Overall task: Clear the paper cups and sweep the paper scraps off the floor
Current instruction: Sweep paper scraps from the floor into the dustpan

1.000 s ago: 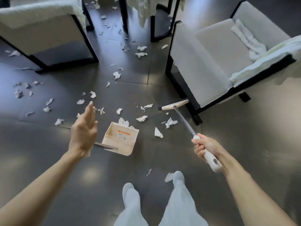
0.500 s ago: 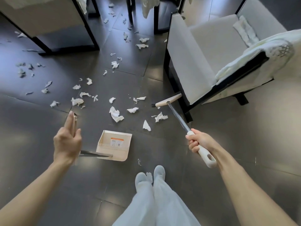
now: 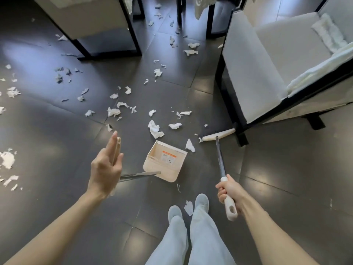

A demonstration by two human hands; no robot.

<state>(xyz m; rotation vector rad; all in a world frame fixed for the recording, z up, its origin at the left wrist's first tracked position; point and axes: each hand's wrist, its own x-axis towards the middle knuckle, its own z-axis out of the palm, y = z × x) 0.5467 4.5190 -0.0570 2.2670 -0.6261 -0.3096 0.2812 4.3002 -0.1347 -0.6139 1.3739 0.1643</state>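
Observation:
My right hand (image 3: 228, 190) grips the white handle of a broom, whose cream head (image 3: 218, 134) rests on the dark floor by the armchair's front leg. My left hand (image 3: 106, 167) holds the cream grip of a long-handled dustpan (image 3: 165, 161); its fingers are stretched out along the grip. The pan sits on the floor between my hands, mouth facing away from me. White paper scraps (image 3: 155, 129) lie scattered ahead of the pan and off to the left, with one scrap (image 3: 189, 207) between my feet. No paper cups are in view.
A white armchair (image 3: 267, 73) with a black frame stands at the right, a towel draped over its arm. Another chair (image 3: 99, 22) stands at the upper left, and table legs (image 3: 179, 10) rise at the top. More scraps (image 3: 7, 159) lie at the far left.
I have stepped back, so the scraps and chairs sit farther up the view. The dustpan has slid back and right with my left hand. The broom head stays by the armchair leg.

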